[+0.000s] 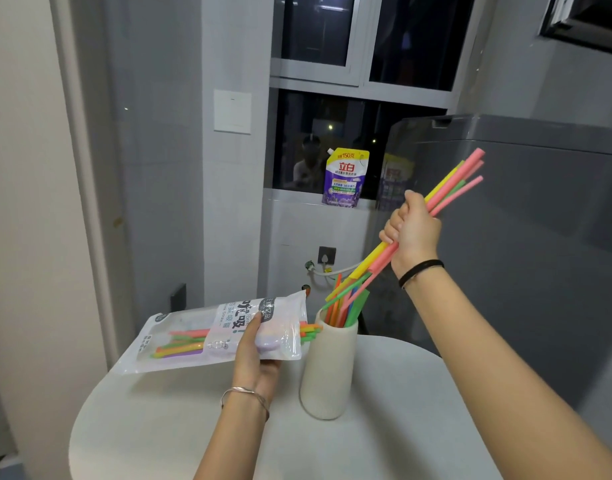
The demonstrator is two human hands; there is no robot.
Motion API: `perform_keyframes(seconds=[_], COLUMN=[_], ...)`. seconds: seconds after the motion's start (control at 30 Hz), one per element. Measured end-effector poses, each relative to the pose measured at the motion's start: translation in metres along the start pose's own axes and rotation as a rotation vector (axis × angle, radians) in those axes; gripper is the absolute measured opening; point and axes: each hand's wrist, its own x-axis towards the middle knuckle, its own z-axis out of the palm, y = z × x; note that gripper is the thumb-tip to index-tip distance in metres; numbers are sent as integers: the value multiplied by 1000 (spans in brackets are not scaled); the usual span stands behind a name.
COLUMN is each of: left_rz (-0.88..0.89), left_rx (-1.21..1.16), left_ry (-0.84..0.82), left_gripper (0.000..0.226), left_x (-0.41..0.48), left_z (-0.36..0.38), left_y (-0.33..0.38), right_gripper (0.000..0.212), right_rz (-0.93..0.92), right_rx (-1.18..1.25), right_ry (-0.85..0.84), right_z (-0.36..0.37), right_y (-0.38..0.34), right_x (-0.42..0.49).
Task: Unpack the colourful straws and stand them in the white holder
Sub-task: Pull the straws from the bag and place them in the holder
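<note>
My left hand (257,355) holds a clear plastic straw pack (200,332) level above the table, with several green, orange, yellow and purple straws inside and their ends poking out of its right side. The white holder (327,368) stands upright just right of the pack, with several straws (346,306) leaning in it. My right hand (413,232) grips a slanted bunch of pink, yellow and green straws (453,183) above the holder. Their lower ends hang near the holder's mouth.
The white round table (384,427) carries the holder. A grey appliance (539,220) stands close on the right. A purple detergent pouch (346,178) sits on the window ledge behind. A wall stands on the left.
</note>
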Motion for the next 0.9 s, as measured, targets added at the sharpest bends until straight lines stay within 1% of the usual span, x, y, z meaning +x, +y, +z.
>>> perform_keyframes(seconds=[0.3, 0.43, 0.6, 0.73, 0.9], left_rz=[18, 14, 1, -2, 4], left_rx=[4, 11, 11, 8, 16], left_ry=[8, 11, 9, 6, 0], left_gripper=[37, 25, 23, 24, 24], left_x=[0, 2, 3, 4, 5], left_z=[1, -2, -3, -3, -4], left_y=[4, 4, 2, 2, 1], right_gripper=[34, 37, 36, 32, 31], right_rz=[26, 61, 95, 19, -37], right_rx=[-178, -233, -370, -518, -617], right_ry=[14, -44, -158, -218, -267], right_z=[9, 1, -7, -13, -16], right_y=[37, 56, 76, 81, 84], right_x=[6, 9, 9, 11, 14])
